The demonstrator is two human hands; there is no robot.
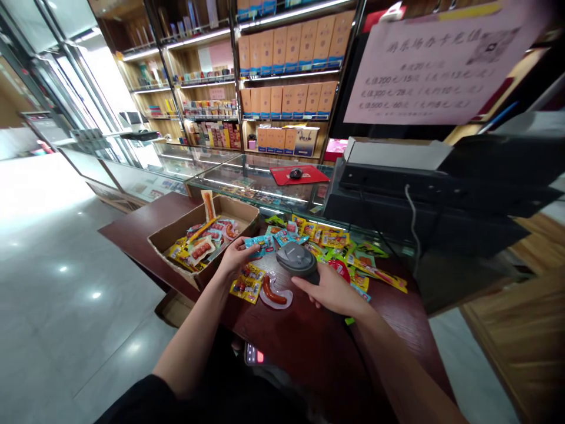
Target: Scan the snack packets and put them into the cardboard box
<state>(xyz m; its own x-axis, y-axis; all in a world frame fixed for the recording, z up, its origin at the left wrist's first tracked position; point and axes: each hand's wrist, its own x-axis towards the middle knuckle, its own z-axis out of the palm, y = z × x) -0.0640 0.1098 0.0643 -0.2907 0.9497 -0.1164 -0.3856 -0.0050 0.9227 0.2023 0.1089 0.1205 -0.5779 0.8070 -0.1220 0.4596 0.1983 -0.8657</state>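
Observation:
My left hand [237, 255] pinches a blue snack packet [263, 245] by its left end, just above the table. In my right hand [333, 290] is a dark grey handheld barcode scanner [296, 259], its head pointing left toward the packet. Below the packet lie yellow snack packets [247, 285] and a curved sausage in clear wrap [274, 292]. A pile of yellow, green and blue packets [333, 237] spreads behind and to the right of the scanner. Left of my left hand stands an open cardboard box [203, 275] holding more sausages and snack packets.
The dark red wooden table [282, 335] meets a glass display counter [233, 172] with a mouse on a red mat [282, 175]. Black equipment [388, 200] with a hanging cable stands at the right. Shelves of orange boxes [291, 50] line the back. A lit phone [255, 354] shows below the table edge.

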